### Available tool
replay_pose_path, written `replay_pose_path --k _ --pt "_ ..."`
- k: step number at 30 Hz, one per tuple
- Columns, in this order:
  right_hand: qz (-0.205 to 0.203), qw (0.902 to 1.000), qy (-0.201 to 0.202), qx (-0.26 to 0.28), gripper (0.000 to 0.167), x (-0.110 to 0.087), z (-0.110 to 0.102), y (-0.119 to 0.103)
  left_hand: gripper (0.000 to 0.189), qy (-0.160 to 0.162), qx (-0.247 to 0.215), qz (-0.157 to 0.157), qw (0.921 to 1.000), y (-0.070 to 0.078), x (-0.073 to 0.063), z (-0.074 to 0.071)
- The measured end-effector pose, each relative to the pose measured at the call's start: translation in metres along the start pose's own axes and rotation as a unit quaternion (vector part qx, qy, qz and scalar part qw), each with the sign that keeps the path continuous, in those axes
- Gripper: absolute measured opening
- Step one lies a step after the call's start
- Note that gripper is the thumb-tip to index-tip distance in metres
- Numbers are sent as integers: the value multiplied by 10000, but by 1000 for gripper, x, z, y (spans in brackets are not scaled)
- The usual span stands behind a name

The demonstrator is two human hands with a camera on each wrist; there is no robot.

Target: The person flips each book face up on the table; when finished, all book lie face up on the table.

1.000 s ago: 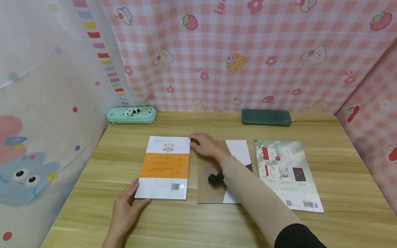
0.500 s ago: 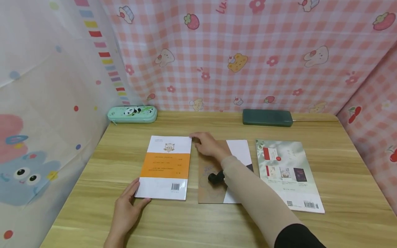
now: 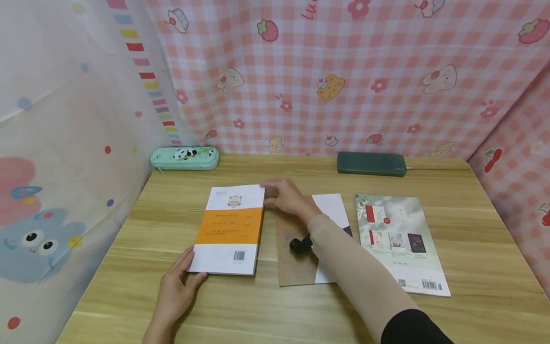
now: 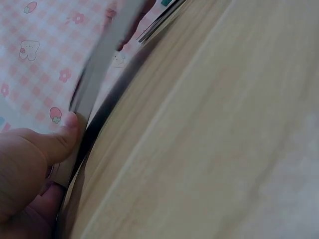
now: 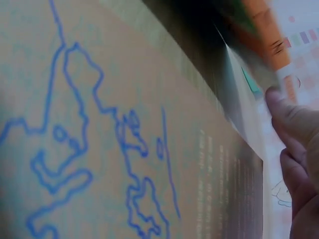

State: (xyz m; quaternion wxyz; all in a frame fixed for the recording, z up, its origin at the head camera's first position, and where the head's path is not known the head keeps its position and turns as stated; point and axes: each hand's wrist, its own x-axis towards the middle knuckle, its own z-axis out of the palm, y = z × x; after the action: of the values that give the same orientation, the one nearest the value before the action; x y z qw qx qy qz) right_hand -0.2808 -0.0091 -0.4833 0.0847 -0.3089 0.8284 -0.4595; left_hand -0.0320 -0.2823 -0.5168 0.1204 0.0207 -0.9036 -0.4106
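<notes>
A white book with an orange band (image 3: 229,227) lies back cover up at the left of the table, its right side raised off the wood. My left hand (image 3: 172,291) holds the near left corner, fingers along the left side and thumb at the near edge. In the left wrist view the thumb presses the edge of the book (image 4: 94,79). At the far right corner, my right hand (image 3: 288,198) pinches the book; some fingertips are hidden. Under my right forearm lies a brown and white book (image 3: 292,270), whose blue map-like lines fill the right wrist view.
A pale green magazine (image 3: 401,243) lies to the right. Along the table's back edge stand a mint panda pencil case (image 3: 185,158) and a dark green case (image 3: 371,164), with a thin stick (image 3: 438,167) beside it. Patterned cloth (image 3: 326,57) hangs behind.
The right side of the orange-banded book has risen from the table, with my right hand at its corner. The brown and white book has shifted slightly towards me. My left hand stays at its corner.
</notes>
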Motion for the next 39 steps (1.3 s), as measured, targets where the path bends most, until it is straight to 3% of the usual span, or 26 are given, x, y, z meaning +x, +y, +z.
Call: replay_pose_path --k 6,12,19,23,29,34,39 --pt "-427 9983 385 34 48 -1 -4 -2 65 11 137 407 9991 0 -2 -2" --pt "-469 9978 463 -70 46 -1 -6 -7 81 20 174 142 9997 7 -3 0" --pt "-856 9951 325 378 42 0 -7 -20 60 597 408 306 9969 9 -4 2" --pt "-810 9941 470 541 42 2 -9 -33 58 668 290 545 9959 12 -7 0" --pt "-1082 9890 851 550 41 5 -13 -51 54 719 -25 841 9939 17 -8 -1" --pt "-1238 9864 975 460 39 6 -16 -59 49 917 -143 765 9927 21 -10 -2" --pt "-1073 9880 1067 319 37 5 -19 -66 25 1051 -68 492 9932 27 -11 -3"
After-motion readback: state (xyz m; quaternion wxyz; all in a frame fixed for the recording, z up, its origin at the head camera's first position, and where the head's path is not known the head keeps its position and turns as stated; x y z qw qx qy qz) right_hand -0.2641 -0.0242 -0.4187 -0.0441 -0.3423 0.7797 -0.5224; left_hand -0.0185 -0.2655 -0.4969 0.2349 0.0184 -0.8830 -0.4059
